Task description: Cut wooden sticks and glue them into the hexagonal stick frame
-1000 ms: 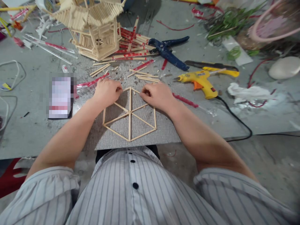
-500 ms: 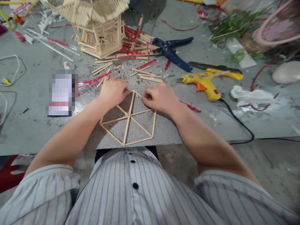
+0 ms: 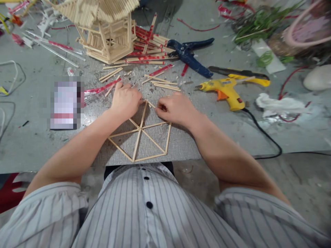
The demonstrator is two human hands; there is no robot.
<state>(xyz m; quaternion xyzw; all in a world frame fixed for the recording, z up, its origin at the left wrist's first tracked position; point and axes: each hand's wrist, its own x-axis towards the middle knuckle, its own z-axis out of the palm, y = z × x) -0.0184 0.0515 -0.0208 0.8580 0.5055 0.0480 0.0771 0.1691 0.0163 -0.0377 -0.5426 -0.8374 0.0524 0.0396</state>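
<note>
A flat six-sided wooden stick frame (image 3: 150, 157), with sticks crossing at its middle, lies on the table near the front edge. My left hand (image 3: 126, 101) is closed at its far-left side, fingertips pinching beside the top corner; the hand hides that side's stick. At the far-right side, my right hand (image 3: 178, 107) is closed, with finger and thumb on the short visible stick that runs from the top corner. Loose wooden sticks (image 3: 165, 84) lie just beyond both hands.
A stick-built pavilion model (image 3: 110, 38) stands at the back, beside red-wrapped chopsticks (image 3: 152, 57). To the right are blue cutters (image 3: 191, 58), a yellow glue gun (image 3: 229, 91) with a black cord, a utility knife (image 3: 240, 75) and crumpled tissue (image 3: 276, 103). A blurred-out phone (image 3: 64, 105) lies left.
Both hands stay at the frame's far corner with hardly any movement. The frame's near part has swung slightly to the left, and the view has shifted a little.
</note>
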